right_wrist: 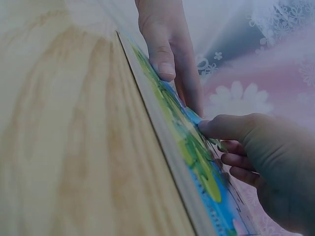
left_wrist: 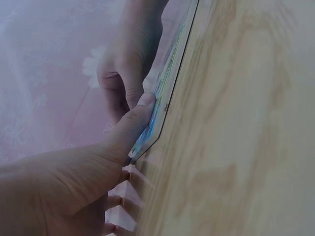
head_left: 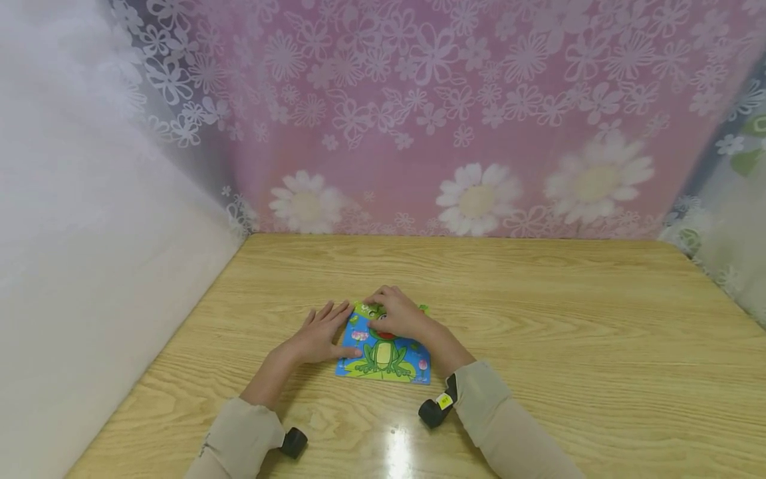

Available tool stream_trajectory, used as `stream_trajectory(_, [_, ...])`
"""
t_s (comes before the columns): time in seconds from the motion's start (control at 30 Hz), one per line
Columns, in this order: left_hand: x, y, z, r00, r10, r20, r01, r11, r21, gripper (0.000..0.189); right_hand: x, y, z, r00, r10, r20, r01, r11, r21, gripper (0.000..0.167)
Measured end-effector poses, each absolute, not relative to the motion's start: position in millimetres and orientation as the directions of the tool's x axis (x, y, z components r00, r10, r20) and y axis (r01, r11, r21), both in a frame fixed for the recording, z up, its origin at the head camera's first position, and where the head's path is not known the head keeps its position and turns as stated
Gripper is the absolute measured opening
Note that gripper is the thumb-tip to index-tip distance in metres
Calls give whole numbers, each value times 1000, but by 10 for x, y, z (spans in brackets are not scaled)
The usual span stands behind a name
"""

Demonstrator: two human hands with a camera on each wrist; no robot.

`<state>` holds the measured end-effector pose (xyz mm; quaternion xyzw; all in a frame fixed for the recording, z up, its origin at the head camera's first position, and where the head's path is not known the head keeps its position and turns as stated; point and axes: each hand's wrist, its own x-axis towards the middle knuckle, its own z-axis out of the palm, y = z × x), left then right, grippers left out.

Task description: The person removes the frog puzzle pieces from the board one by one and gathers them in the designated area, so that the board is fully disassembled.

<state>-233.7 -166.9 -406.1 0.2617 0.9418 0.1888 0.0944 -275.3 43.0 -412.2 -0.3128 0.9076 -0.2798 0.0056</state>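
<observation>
A flat wooden frog puzzle lies on the table, its picture showing a green frog on a lily pad against blue. Along its left edge lies my left hand, fingers spread out straight on the table. The left thumb rests on the face of the board near that edge. Over the upper part of the puzzle, my right hand covers much of the frog's head. In the right wrist view its thumb and fingers pinch a small blue and green puzzle piece, partly hidden by the hand.
The wood-grain table extends around the puzzle on all sides. A pink flowered curtain hangs at the far edge, and a white sheet borders the left. Black wrist-worn devices sit by both sleeves.
</observation>
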Motion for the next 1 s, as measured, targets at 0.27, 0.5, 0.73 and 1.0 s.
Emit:
stream_trajectory(0.27, [-2361, -1660, -4054, -847, 524, -92, 454, 801, 390, 94, -2741, 445, -4049, -778, -605, 168, -602, 643, -472, 42])
stream_trajectory(0.5, [-2351, -1646, -4036, -843, 529, -93, 460, 801, 384, 93, -2754, 476, -4064, -759, -620, 198, -629, 621, -468, 39])
stream_trajectory(0.73, [-2343, -1643, -4027, -842, 531, -99, 459, 800, 386, 94, -2756, 541, -4026, -760, -624, 181, -622, 619, -479, 38])
stream_trajectory(1.0, [-2362, -1680, -4075, -851, 517, -94, 452, 811, 371, 95, -2709, 694, -3917, -735, -648, 198, -651, 594, -473, 35])
